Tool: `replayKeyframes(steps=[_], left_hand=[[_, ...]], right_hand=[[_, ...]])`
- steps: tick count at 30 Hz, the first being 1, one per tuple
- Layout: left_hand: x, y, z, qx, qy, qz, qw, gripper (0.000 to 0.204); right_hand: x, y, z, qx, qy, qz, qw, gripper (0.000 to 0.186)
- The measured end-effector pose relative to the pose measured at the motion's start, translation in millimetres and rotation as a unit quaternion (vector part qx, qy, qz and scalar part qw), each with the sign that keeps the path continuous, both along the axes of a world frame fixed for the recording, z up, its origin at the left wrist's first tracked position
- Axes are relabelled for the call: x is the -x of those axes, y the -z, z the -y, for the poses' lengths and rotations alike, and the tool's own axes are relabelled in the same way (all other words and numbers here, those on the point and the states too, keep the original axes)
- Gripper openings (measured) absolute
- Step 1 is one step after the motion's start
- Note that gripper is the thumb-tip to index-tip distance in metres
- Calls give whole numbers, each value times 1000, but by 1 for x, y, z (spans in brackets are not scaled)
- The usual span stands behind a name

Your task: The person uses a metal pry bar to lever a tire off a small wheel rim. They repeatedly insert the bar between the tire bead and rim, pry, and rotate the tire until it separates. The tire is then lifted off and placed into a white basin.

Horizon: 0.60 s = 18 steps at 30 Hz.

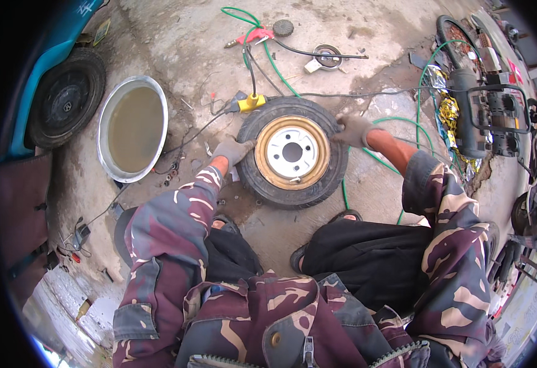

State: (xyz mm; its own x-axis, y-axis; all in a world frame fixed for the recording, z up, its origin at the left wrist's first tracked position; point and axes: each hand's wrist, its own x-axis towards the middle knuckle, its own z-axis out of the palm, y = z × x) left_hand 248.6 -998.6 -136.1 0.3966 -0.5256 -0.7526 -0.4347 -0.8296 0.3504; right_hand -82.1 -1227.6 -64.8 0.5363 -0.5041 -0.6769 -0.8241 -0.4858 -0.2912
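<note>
A small black tire lies flat on the concrete in front of me. Inside it sits a wheel rim with a white centre, a tan outer ring and a round middle hole. My left hand, in a grey glove, grips the tire's left side with its fingers on the sidewall. On the upper right edge of the tire, my gloved right hand has its fingers curled over the tread. A yellow connector on a cable touches or nearly touches the tire's far left edge.
To the left stands a metal basin of murky water, beside a vehicle's wheel. A red air gun and a green hose lie beyond the tire. An air compressor stands at the right.
</note>
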Motion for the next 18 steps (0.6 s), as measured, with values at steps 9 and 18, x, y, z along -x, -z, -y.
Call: replayKeyframes(steps=[9,18], left_hand=[[-31,8,28,4,82,-59,995,76],[-14,29,93,206,140,159,955,63]], right_hand=[[48,-18,-26,30,14,10,999,88],[72,-47,-42,9,-48,-29,998,69]])
